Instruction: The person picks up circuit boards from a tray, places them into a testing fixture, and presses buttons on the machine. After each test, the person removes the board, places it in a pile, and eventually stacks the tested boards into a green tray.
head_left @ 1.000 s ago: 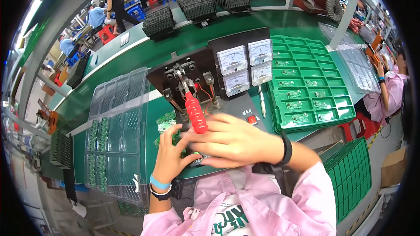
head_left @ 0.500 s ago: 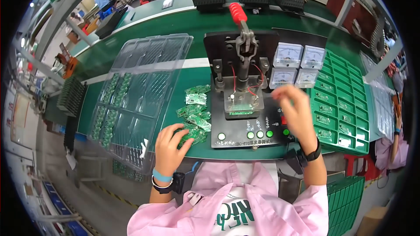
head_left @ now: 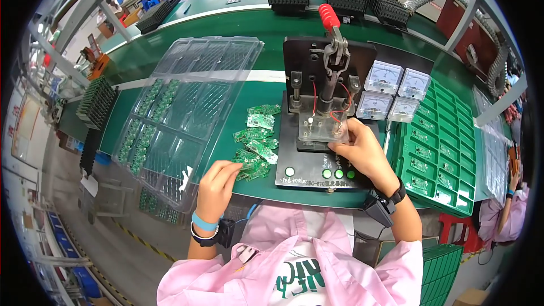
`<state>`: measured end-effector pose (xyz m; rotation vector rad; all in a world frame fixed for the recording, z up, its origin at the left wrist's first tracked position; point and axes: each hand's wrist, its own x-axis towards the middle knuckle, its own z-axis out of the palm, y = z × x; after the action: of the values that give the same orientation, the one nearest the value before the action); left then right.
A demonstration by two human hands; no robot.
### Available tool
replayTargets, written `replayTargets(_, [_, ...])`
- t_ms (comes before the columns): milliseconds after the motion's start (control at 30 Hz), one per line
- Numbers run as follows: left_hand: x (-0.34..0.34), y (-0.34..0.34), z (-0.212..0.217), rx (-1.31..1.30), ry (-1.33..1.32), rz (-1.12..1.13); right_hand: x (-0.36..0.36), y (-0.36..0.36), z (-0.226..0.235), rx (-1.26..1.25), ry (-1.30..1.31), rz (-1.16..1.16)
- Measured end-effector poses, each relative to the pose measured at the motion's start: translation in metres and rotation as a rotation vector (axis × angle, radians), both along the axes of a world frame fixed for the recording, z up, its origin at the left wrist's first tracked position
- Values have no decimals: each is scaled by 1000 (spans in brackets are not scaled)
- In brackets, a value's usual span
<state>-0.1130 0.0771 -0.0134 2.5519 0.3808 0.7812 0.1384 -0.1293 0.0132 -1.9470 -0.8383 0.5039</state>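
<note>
Left hand: the left hand (head_left: pixel 217 186) is laid at the 7 o'clock edge of a loose heap of small green printed circuit boards (head_left: pixel 255 144) on the green belt-like bench top (head_left: pixel 170 68); the fingers are curled down onto the nearest boards, and whether one is pinched cannot be told; the heap is kept just beside the fixture, presumably for short reaches.

Right hand: the right hand (head_left: pixel 362 156) is set against the 5 o'clock corner of the clear acrylic press plate (head_left: pixel 322 129) of the black test fixture (head_left: pixel 320 136); the fingers are bent at the plate's edge, but nothing is seen gripped.

Fixture lever: the red-handled toggle clamp (head_left: pixel 331 31) is stood raised at 12 o'clock, so the nest is left open beneath.

Buttons: round green-lit buttons (head_left: pixel 338 174) are placed at the fixture's 6 o'clock edge, close under the right wrist.

Meters: four square white analogue meters (head_left: pixel 391 90) are mounted at 2 o'clock, faces turned upward for reading.

Trays: a clear moulded plastic tray (head_left: pixel 192 96) lies at 10 o'clock; a green compartment tray (head_left: pixel 445 141) lies at 3 o'clock.
</note>
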Motion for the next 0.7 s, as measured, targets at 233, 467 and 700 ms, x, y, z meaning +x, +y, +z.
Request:
replayTargets(233, [76,-47,26,141,-196,-281,-9,-67,27,-64,57,-141])
replayTargets(467, [118,-62,12,237,-54,-349,-17,-161,6,48,46,-347])
replayTargets(700, [112,-73,25,154,32,-442,4,-209,14,189,127,-509])
